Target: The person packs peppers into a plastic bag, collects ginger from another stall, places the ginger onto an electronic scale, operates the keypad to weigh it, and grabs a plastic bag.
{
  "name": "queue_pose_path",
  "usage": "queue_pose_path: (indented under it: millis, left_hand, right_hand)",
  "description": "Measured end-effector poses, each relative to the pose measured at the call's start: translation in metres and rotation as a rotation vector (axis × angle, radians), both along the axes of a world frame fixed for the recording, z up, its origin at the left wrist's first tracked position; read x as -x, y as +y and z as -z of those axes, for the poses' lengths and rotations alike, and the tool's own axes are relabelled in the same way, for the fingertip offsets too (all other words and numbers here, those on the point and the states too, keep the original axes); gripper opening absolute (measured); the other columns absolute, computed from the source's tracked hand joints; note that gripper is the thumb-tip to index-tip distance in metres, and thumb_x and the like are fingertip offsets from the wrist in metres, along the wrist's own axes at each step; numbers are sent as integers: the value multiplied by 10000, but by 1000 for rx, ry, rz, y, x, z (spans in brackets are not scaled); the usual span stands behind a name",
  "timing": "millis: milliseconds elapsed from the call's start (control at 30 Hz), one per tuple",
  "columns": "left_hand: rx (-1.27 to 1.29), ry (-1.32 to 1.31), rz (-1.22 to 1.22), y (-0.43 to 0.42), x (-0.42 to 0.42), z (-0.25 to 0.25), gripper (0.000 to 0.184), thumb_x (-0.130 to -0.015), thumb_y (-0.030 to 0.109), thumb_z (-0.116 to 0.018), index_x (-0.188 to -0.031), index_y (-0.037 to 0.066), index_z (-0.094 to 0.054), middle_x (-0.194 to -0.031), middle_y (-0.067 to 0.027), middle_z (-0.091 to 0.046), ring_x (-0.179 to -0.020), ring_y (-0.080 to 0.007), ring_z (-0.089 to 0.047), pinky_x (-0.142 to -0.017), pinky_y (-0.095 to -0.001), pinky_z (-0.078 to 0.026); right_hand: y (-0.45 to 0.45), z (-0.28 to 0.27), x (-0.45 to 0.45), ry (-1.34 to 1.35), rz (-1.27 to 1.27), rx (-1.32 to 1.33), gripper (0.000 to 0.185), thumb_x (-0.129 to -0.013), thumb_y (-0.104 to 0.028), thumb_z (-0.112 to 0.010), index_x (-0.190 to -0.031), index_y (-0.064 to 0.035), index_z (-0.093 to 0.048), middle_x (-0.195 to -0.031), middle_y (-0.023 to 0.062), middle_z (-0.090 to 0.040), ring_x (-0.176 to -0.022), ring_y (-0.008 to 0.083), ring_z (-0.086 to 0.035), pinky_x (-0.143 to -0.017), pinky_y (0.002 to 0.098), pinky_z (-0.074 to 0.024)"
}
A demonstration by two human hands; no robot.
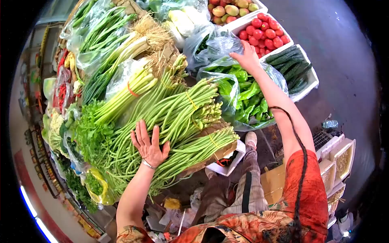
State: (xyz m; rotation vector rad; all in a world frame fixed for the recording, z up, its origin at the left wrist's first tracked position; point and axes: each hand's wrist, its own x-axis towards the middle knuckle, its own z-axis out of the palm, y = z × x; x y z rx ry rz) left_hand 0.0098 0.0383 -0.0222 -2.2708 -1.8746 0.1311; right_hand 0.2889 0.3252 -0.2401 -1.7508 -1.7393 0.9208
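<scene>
My left hand point(150, 146) lies flat with fingers spread on bundles of long green beans point(170, 111), which are tied with yellow bands. A bracelet circles that wrist. Out ahead on the right, my right hand point(246, 56) has its fingers curled at the edge of a clear plastic bag point(223, 45), seemingly gripping the film. Below that hand sits an open bag of green peppers point(247, 95). Just beyond are red tomatoes point(265, 32) in a white box. Celery point(129, 91) with a red band lies left of the beans.
Cucumbers point(289, 67) fill a white foam box at the right. Spring onions point(113, 54) and bagged greens cover the stall's far left. A white box point(229, 160) stands on the floor by my feet. More boxes point(340, 156) are stacked at lower right.
</scene>
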Motion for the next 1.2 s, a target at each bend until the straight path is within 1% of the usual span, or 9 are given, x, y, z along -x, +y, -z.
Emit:
queue_pose_path:
  millis: [167, 367, 433, 567, 767, 833, 1000, 1167, 1200]
  left_hand:
    - [-24, -7, 24, 3, 4, 7, 578, -885, 437, -349, -1318, 57, -314, -1356, -313, -252, -1255, -438, -262, -1019, -555, -143]
    - [-32, -11, 36, 4, 11, 11, 590, -882, 462, -337, -1321, 69, -305, -1342, -320, -268, -1245, -445, -274, -1011, -559, -161]
    - [-35, -16, 33, 5, 10, 11, 591, -880, 464, -336, -1323, 75, -301, -1340, -319, -272, -1242, -444, -278, -1011, -559, -161]
    - [-45, -18, 38, 5, 11, 12, 588, -874, 459, -336, -1326, 86, -295, -1339, -313, -280, -1235, -439, -287, -1009, -559, -159]
    - [-70, -16, 39, 4, 12, 13, 585, -866, 462, -339, -1317, 90, -315, -1340, -305, -287, -1242, -435, -278, -1009, -555, -158]
    - [-59, -20, 32, 2, 12, 13, 583, -862, 457, -346, -1315, 90, -322, -1343, -302, -286, -1245, -434, -275, -1012, -553, -153]
    - [-65, -25, 19, 2, 12, 14, 585, -851, 448, -363, -1319, 99, -331, -1351, -293, -282, -1256, -427, -264, -1023, -541, -139]
    - [-69, -34, 26, 2, 12, 14, 592, -854, 435, -372, -1344, 111, -296, -1363, -291, -260, -1261, -424, -255, -1021, -542, -129]
    - [-67, -36, 24, 1, 13, 14, 590, -855, 435, -373, -1342, 109, -301, -1364, -291, -259, -1262, -424, -252, -1021, -543, -128]
  right_hand:
    - [36, 2, 31, -180, -46, 291, 916, -619, -526, -675, -1348, -127, -288, -1385, 197, -271, -1270, 350, -288, -1015, 493, -237]
    - [57, 62, 55, -11, -215, 153, 301, -811, -328, -524, -929, -67, -618, -851, 114, -635, -857, 293, -605, -768, 416, -450]
    - [61, 51, 60, 897, 79, 448, 235, -846, -233, -478, -926, -43, -591, -856, 72, -619, -796, 238, -588, -697, 373, -460]
    - [87, -14, 53, 1528, 436, 666, 200, -907, -188, -421, -975, -58, -557, -930, 38, -603, -843, 161, -562, -745, 338, -462]
    - [85, -13, 74, 1656, 368, 847, 191, -851, -167, -496, -977, -43, -568, -831, 25, -621, -693, 137, -577, -596, 263, -472]
    - [72, -77, 64, 608, -102, 160, 300, -751, -143, -610, -1016, -14, -559, -853, 36, -627, -744, 104, -578, -642, 247, -469]
    - [81, -132, 45, 704, -143, -270, 245, -722, 99, -504, -947, 16, -554, -740, 7, -541, -672, 81, -494, -585, 238, -438]
    - [84, -193, 25, 2163, 64, 592, 189, -892, -177, -386, -817, -80, -531, -577, -22, -482, -413, 90, -376, -380, 219, -308]
    - [78, -208, 18, 2091, -40, 462, 175, -845, -82, -410, -859, -24, -575, -630, -14, -527, -445, 73, -424, -377, 184, -321]
